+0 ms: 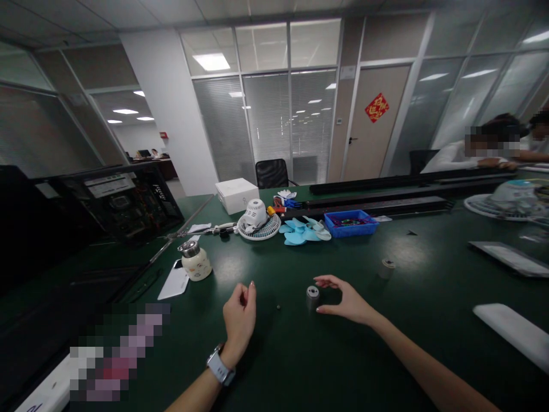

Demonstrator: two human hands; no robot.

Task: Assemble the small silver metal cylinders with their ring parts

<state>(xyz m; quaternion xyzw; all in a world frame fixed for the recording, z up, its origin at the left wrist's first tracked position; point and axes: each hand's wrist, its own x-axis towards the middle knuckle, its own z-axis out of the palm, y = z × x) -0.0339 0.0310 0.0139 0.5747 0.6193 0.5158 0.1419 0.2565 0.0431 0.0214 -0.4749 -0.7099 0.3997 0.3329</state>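
My right hand (349,302) is open beside a small grey metal cylinder (313,298), thumb and fingers spread apart at its right side. The cylinder stands upright on the dark green table and shows a round top with a dark centre. Left of it, my left hand (240,315), with a watch on the wrist, is curled closed above the table. Whatever its fingers may hold is hidden. Between the hands lies a tiny dark round piece (278,307). A second similar cylinder (386,268) stands farther back on the right.
At the left are a cream bottle (196,262), a white phone (174,281) and an opened computer case (124,200). Farther back sit a fan head (256,217), light-blue fan blades (302,230), a blue tray (350,230) and a white box (237,195). People sit at far right.
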